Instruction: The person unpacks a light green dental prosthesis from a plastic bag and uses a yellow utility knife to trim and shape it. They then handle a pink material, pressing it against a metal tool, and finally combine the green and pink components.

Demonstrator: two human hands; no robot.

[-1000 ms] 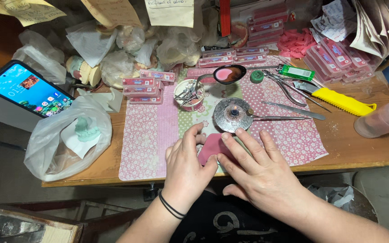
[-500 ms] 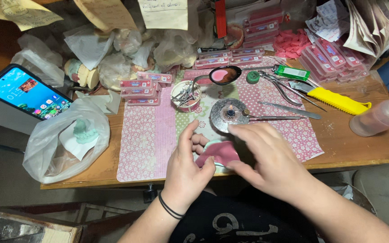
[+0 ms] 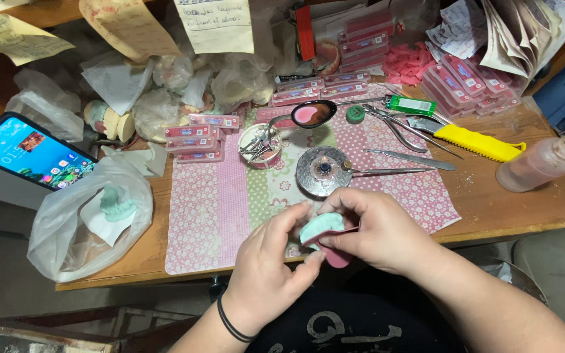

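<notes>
Both of my hands hold one small object at the near edge of the table: a pale green rounded cast with a pink sheet [image 3: 329, 240] pressed against its underside. My left hand [image 3: 271, 261], with a black band on the wrist, supports it from the left with thumb and fingers. My right hand [image 3: 379, 230] grips it from the right and above. Just beyond my hands a small round metal burner [image 3: 322, 171] shows a tiny flame, with a metal tool [image 3: 387, 171] resting across it.
A patterned pink paper mat [image 3: 217, 209] covers the wooden table. On it sit a small cup of metal tools [image 3: 260, 145], a dark spoon with pink wax [image 3: 311, 114], a yellow-handled knife [image 3: 479, 141], tweezers and a plastic bottle [image 3: 539, 163]. A phone [image 3: 29, 151] and a plastic bag [image 3: 86, 216] lie left. Pink boxes are stacked behind.
The pink piece lay flat under my hands on the mat; now it is lifted off, turned, and the pale green cast shows between my fingers. The view has tilted slightly.
</notes>
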